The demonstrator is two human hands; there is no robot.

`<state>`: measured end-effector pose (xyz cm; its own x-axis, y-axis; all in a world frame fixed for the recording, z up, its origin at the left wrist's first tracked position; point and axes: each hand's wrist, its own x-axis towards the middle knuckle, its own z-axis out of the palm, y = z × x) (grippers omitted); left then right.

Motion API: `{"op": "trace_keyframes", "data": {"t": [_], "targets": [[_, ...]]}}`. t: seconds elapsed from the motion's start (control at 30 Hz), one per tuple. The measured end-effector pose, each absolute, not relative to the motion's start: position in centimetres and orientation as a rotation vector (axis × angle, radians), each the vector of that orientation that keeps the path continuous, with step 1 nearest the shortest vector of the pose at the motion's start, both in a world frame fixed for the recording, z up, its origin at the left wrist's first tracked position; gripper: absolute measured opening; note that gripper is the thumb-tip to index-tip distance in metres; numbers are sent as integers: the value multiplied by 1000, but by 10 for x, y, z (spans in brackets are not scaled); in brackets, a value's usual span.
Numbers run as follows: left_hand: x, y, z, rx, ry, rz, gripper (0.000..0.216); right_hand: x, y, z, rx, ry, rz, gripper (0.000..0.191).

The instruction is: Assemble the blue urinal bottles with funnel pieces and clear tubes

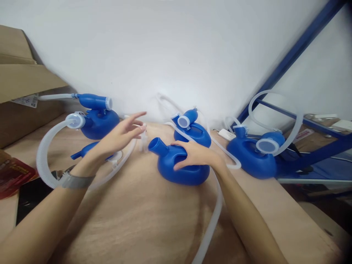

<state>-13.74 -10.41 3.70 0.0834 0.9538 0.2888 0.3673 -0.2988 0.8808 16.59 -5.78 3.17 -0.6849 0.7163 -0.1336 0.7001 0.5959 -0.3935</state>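
My right hand (194, 154) grips the handle of a blue urinal bottle (181, 178), which stands on the table with its uncapped neck tilted up to the left. My left hand (123, 134) is open in the air, fingers apart, holding nothing visible. Just beyond its fingertips stands a translucent plastic piece (143, 141), blurred and partly hidden. Below the left hand lies a blue funnel-shaped part (89, 148) with a white cap and a clear hose (128, 156); my forearm covers some of it.
More blue bottles stand at the left (100, 126), behind mine (202, 135) and at the right (247, 161), with hoses and blue heads. A cardboard box (33, 79) and a red-labelled container (16, 174) are at left. A white power strip (227, 134) and blue metal frame (286, 62) are at right.
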Motion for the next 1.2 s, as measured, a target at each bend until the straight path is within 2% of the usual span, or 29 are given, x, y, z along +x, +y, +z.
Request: {"op": "trace_keyframes", "data": {"t": [0.13, 0.33, 0.53, 0.63, 0.83, 0.9, 1.07, 1.2], "targets": [[-109, -109, 34, 1958, 1281, 1306, 41, 166, -56, 30, -1192, -2773, 668, 102], [-114, -109, 33, 1908, 1363, 1337, 43, 165, -56, 31, -1186, -2761, 671, 100], [-117, -108, 33, 2045, 1295, 982, 48, 165, -56, 31, -1211, -2762, 650, 102], [-113, -107, 27, 2009, 1270, 961, 38, 164, -57, 31, -1202, -2755, 653, 101], [-97, -105, -5, 2165, 1350, 907, 72, 159, -59, 30, -1140, -2709, 712, 97], [-93, -104, -15, 2160, 1273, 954, 72, 158, -59, 29, -1129, -2694, 726, 98], [-86, -108, -24, 2182, 1246, 1125, 55, 161, -56, 27, -993, -2667, 805, 93], [-79, -111, -26, 2181, 1174, 1288, 55, 162, -55, 26, -1030, -2633, 805, 91]]}}
